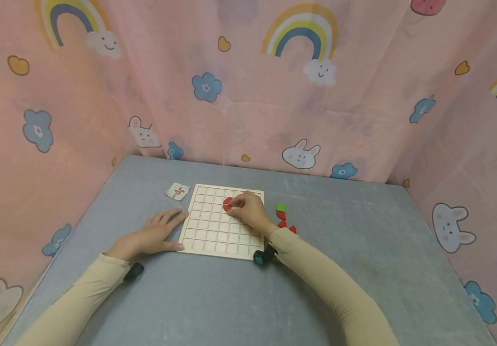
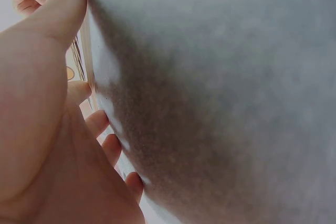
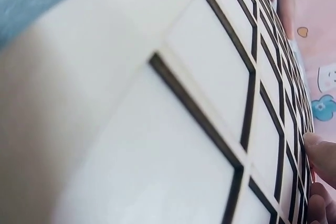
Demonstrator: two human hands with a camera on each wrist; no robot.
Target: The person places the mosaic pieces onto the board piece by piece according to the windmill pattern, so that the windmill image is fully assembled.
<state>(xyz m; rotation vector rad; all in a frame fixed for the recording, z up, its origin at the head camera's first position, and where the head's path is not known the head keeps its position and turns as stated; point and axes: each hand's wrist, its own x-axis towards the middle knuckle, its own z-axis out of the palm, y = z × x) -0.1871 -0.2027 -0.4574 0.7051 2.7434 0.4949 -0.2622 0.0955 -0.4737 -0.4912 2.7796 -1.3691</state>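
A pale wooden grid board point(image 1: 205, 235) lies flat on the table. Red quarter-circle pieces point(image 1: 227, 202) sit together in its upper middle. There my right hand point(image 1: 250, 211) pinches a red piece between thumb and fingers, partly hidden; in the right wrist view only a sliver of red shows by the thumb point(image 3: 321, 153). My left hand point(image 1: 155, 235) rests at the board's left edge, fingers spread and fairly straight, with thumb and forefinger touching the rim. The left wrist view shows this hand point(image 2: 79, 145) beside the board's side.
Right of the board lie a green square piece point(image 1: 280, 207) and several red pieces point(image 1: 281, 216), some partly behind the right wrist. A small patterned card point(image 1: 178, 191) lies past the board's upper left corner. Pink printed curtains point(image 1: 248, 125) surround the grey table point(image 1: 196, 302).
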